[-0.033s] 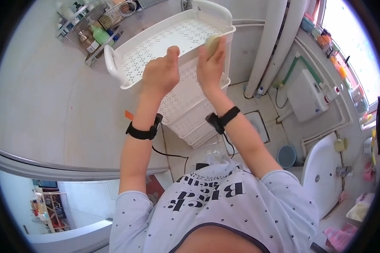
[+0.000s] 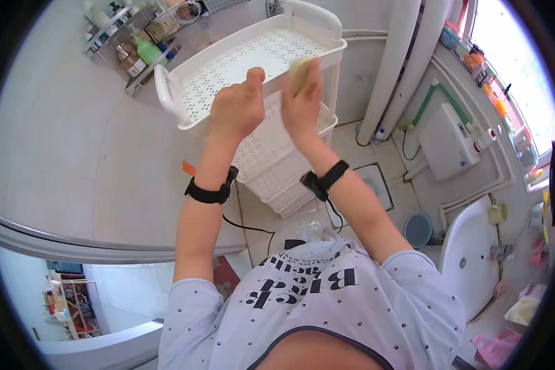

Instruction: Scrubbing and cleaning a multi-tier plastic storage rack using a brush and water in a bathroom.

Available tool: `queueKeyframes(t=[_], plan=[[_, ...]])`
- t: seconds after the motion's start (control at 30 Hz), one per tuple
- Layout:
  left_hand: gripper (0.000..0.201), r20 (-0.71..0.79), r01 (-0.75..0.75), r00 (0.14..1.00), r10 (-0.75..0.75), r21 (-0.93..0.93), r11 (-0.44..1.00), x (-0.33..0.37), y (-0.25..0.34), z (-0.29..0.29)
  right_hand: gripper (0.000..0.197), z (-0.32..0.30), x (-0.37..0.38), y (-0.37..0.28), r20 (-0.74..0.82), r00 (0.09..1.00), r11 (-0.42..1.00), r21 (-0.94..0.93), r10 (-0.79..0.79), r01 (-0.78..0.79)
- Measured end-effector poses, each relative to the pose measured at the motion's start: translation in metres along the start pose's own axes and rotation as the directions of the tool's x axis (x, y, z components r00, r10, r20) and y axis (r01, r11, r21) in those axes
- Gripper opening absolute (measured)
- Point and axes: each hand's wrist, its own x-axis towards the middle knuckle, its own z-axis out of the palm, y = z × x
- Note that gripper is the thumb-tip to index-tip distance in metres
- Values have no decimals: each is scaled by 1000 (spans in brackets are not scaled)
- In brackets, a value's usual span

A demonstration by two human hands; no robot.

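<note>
A white plastic tiered rack [image 2: 203, 86] stands ahead of me, its perforated top tray framed by a raised rim with curved handles at both ends. My left hand [image 2: 237, 106] is closed over the near rim of that tray, thumb pointing up. Just to its right, my right hand [image 2: 302, 102] presses a pale yellowish pad, probably a sponge [image 2: 299, 73], against the same near rim. Blur softens the pad and the fingertips. Lower perforated tiers [image 2: 268, 142] show beneath my hands.
Bottles stand on a wall shelf [image 2: 148, 77] at the upper left, beside a wire basket [image 2: 166, 24]. Vertical pipes [image 2: 391, 74], a toilet cistern [image 2: 456, 139], a blue bucket [image 2: 418, 229] and a white washbasin [image 2: 462, 271] are on the right. A black cable [image 2: 253, 227] hangs near my left wrist.
My right hand has slid left along the rim with the sponge, closer to my left hand. The left hand stays almost in place.
</note>
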Motion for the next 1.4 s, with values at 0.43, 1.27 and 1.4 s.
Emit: queueKeyframes(t=[0.43, 1.27, 1.4], plan=[[29, -648, 127, 749, -137, -62, 990, -59, -41, -40, 79, -34, -10, 25, 372, 928, 960, 267, -18, -88], [18, -335, 162, 939, -80, 222, 962, -14, -52, 1, 62, 24, -26, 5, 973, 115, -300, 173, 201, -938], [16, -245, 159, 963, -110, 189, 969, 1, -61, 6, 68, 17, -5, 22, 950, 187, -232, 246, 251, -941]])
